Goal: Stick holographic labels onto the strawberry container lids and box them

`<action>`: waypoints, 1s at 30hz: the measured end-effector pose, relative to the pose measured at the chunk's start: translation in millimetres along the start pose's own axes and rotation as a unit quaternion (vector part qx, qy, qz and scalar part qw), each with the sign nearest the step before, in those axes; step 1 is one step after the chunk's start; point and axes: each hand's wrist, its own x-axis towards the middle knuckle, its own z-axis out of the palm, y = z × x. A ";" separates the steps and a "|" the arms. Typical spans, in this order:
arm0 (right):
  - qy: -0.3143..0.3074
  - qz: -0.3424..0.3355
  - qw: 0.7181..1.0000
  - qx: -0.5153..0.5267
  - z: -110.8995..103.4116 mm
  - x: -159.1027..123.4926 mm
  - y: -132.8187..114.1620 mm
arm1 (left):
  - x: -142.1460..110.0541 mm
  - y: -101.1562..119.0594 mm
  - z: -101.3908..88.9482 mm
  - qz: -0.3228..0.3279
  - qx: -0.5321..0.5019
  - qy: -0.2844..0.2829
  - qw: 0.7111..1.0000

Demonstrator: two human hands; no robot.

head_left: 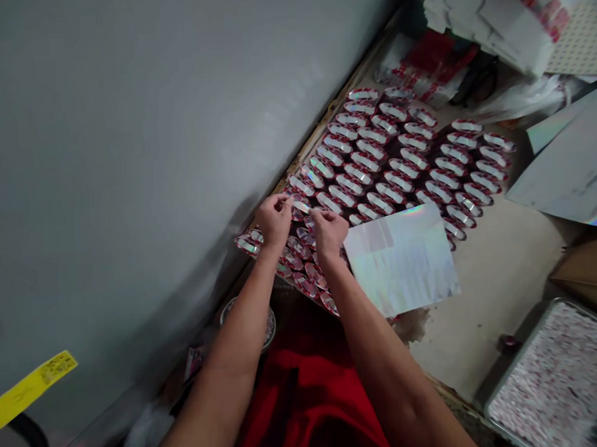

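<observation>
Both my hands are over the lower left part of several rows of small red-rimmed round containers (pixel 389 190). My left hand (pixel 274 219) pinches one end of a small shiny sticker strip (pixel 301 206). At the strip's other end, the fingertips of my right hand (pixel 329 232) are also closed. The strip lies at the top of one container. Many containers farther back bear a pale strip across the top; those nearest me (pixel 306 284) show darker tops. To the right of my right hand, a silvery, rainbow-tinted sticker sheet (pixel 403 258) rests over some containers.
A grey wall (pixel 123 126) borders the table (pixel 520 258) on the left. At the lower right stands a metal tray (pixel 561 370) full of small pale pieces. More shiny sheets (pixel 575 162) lie at the right, with stacked white cards (pixel 493 20) at the back.
</observation>
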 end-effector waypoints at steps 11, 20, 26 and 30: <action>0.037 -0.059 0.974 -0.217 30.6 7.1 -20.2 | 33.6 -11.6 11.5 0.038 0.136 -0.011 0.990; 0.033 -0.046 0.969 -0.239 30.5 7.4 -25.5 | 32.7 -14.2 10.8 0.038 0.135 -0.011 0.990; 0.015 -0.027 0.963 -0.269 31.8 7.2 -27.9 | 34.0 -6.1 11.0 0.012 0.147 -0.017 0.989; 0.009 -0.001 0.955 -0.297 33.4 12.3 -30.1 | 32.8 1.7 13.2 -0.032 0.142 -0.008 0.989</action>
